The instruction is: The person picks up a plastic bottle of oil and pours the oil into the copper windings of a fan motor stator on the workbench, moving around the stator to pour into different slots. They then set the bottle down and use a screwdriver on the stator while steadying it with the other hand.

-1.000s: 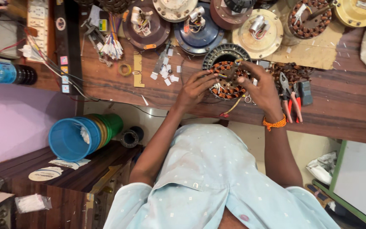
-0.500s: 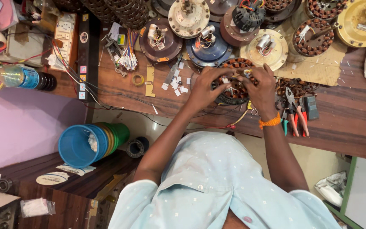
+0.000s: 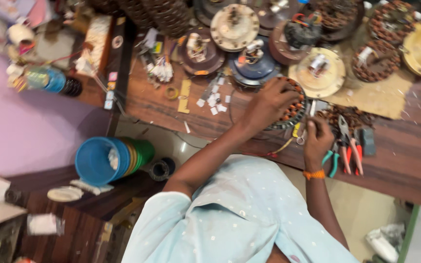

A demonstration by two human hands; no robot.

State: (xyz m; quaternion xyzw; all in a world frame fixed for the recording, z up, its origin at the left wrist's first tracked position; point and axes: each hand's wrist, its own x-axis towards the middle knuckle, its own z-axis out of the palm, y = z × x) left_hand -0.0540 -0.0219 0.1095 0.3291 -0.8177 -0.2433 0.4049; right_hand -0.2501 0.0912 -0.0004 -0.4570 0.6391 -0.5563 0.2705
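Left hand (image 3: 269, 102) spread flat, steadying copper-wound motor ring (image 3: 291, 107) near tabletop (image 3: 405, 151) edge. Right hand (image 3: 317, 139) fisted beside ring, seemingly pinching thin wire or small tool; unclear. Winding work looks midway. Pliers (image 3: 349, 146) just right.

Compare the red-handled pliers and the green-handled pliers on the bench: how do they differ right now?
The red-handled pliers lie free on the wooden bench, untouched; the green-handled pliers lie right beside the right hand, partly hidden by its wrist. The red pair shows its metal nose and both handles spread apart; of the green pair only curved handles show. Both lie flat near the bench's front edge, right of the wound coil ring under the left hand.
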